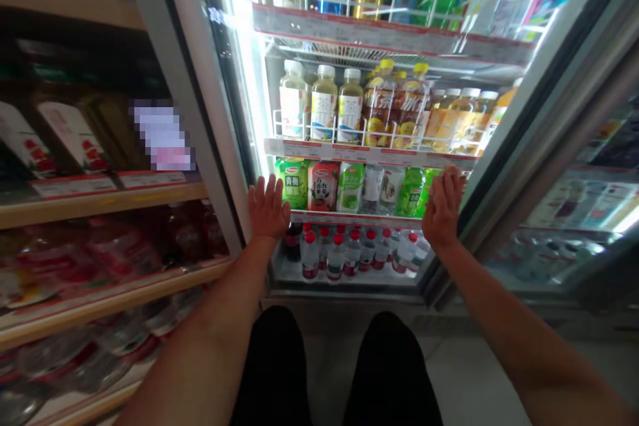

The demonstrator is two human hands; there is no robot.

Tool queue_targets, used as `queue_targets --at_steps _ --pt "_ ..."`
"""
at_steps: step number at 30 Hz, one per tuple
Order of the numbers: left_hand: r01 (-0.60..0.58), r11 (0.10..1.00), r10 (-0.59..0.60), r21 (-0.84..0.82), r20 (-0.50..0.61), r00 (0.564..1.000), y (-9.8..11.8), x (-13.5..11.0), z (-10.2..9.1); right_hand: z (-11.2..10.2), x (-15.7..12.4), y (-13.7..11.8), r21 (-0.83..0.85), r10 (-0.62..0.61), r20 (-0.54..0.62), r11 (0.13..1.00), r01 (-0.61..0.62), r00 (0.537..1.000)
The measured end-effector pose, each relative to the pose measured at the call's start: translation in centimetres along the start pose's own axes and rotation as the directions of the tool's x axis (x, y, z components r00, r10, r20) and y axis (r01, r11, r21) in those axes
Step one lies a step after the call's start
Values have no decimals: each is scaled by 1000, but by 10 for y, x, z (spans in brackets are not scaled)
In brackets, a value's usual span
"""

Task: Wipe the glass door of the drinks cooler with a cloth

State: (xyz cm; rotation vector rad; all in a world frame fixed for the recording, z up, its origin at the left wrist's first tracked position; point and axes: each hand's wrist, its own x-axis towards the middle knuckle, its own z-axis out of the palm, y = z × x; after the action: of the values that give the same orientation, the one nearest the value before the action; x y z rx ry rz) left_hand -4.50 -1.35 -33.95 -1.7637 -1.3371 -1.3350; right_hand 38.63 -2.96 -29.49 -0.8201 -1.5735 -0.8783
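My left hand [269, 208] is open, its fingers spread and pointing up, at the left side of a lit drinks fridge [344, 295]. Beside its thumb stands a green drink pack [293, 183]. On the right, my right hand [443, 208] has its fingers bent and close together, near the fridge's right door frame [472, 213]. Whether those fingers grip anything is hidden. Between my hands is a shelf row with a dark red pack [322, 188], a green-and-white pack [350, 189] and several others.
White-capped tea bottles [324, 106] and yellow-capped bottles [382, 106] line the shelf above. Red-capped clear bottles [337, 258] stand at the bottom. Wooden shelving [100, 203] with bottles runs along the left. Another glass-fronted fridge [564, 226] is at the right. My knees [277, 359] are below.
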Motion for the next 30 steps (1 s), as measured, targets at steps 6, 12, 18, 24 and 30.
queue_targets --at_steps 6,12,18,24,30 --pt "-64 997 66 37 -40 997 0 0 0 18 25 -31 66 -116 9 991 115 993" --pt "-56 998 57 39 -15 998 0 -1 0 40 23 -74 102 -147 38 984 143 988" --pt "-69 997 69 43 -4 998 0 -2 -1 61 40 -111 167 -227 95 964 209 969" --pt "-72 997 72 35 -5 997 1 -2 -1 79 43 -148 239 -232 92 949 205 968" --pt "-118 992 120 48 -48 992 0 -2 -1 95 54 -176 302 -386 185 898 321 904"
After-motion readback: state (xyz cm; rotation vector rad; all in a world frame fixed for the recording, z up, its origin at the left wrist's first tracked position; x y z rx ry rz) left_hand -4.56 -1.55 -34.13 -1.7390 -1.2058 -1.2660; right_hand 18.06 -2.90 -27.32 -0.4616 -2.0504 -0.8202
